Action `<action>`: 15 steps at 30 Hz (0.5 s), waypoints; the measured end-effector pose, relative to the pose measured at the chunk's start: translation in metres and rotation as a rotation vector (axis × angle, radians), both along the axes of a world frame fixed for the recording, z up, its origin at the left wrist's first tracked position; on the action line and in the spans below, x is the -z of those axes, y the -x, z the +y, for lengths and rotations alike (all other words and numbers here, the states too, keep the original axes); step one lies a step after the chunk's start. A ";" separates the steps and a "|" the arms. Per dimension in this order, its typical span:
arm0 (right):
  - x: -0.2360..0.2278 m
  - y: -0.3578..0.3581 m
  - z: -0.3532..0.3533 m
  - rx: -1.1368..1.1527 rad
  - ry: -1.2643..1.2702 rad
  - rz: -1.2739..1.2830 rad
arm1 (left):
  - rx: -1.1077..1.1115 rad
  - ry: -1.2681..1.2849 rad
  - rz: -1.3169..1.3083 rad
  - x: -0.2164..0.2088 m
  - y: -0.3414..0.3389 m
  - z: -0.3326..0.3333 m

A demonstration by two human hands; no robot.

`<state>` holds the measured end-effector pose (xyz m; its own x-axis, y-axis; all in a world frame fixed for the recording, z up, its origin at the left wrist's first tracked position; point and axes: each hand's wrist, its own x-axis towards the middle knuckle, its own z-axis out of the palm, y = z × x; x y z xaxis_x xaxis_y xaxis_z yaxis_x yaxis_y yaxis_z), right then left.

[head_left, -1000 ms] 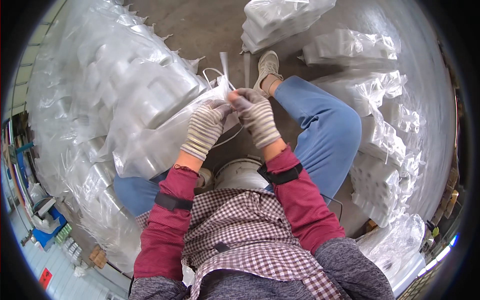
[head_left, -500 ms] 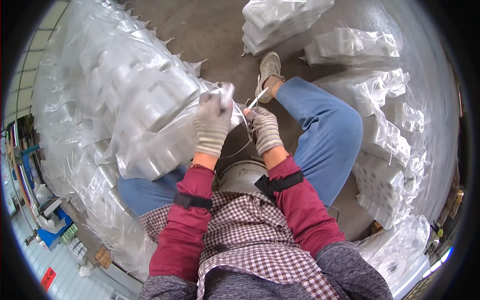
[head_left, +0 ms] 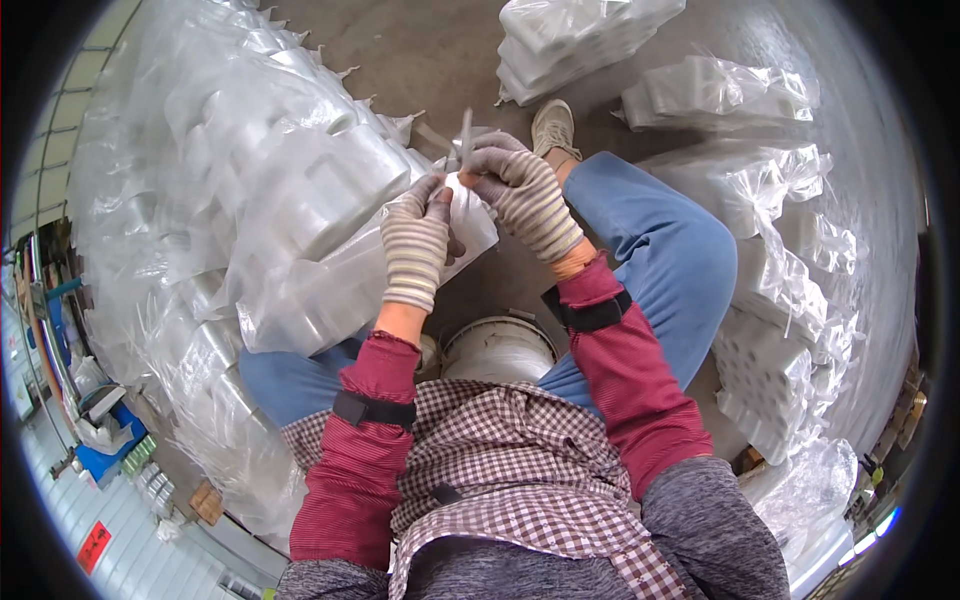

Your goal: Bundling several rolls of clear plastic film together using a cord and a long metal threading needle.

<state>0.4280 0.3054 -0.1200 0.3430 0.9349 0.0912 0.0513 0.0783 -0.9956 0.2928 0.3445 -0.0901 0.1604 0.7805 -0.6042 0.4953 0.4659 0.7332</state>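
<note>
Both my hands wear striped, dirty-tipped knit gloves and meet at the mouth of a clear plastic bag (head_left: 330,300) packed with pale, roll-like cylinders. My left hand (head_left: 415,240) is closed, its fingertips pinching the gathered plastic. Just beside it, my right hand (head_left: 525,195) is closed on a thin white strip (head_left: 467,128) whose end sticks up past the fingers, blurred by motion. Where the strip runs around the plastic is hidden behind my fingers. A loose flap of the bag hangs between my hands.
A large heap of similar wrapped bundles (head_left: 240,140) rises on my left. More bagged bundles (head_left: 765,370) stand at right, with others (head_left: 585,40) on the floor (head_left: 410,50) ahead. Between my legs is a white bucket (head_left: 497,350). My shoe (head_left: 552,128) rests ahead.
My right hand has moved forward with the white strip, up against the bag's gathered mouth. My left hand has shifted slightly nearer me, still at the plastic.
</note>
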 end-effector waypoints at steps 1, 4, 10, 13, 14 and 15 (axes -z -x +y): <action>-0.008 -0.003 0.002 -0.078 -0.180 -0.143 | 0.006 0.001 -0.010 0.002 -0.001 -0.001; -0.018 -0.002 0.007 -0.161 -0.042 -0.339 | 0.007 -0.080 -0.069 0.008 0.002 -0.010; -0.015 0.006 0.007 -0.077 0.861 0.289 | 0.001 -0.147 -0.121 0.011 0.003 -0.015; -0.003 0.009 -0.001 -0.080 0.806 0.338 | 0.002 -0.197 -0.126 0.009 0.003 -0.014; -0.005 0.013 -0.003 -0.081 0.752 0.279 | 0.000 -0.186 -0.122 0.010 0.004 -0.013; -0.008 0.014 -0.006 -0.085 0.752 0.278 | -0.002 -0.174 -0.118 0.011 0.005 -0.012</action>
<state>0.4139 0.2992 -0.1117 0.1852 0.7363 -0.6509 -0.1821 -0.6251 -0.7590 0.2874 0.3321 -0.1009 0.2206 0.8718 -0.4373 0.4002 0.3280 0.8557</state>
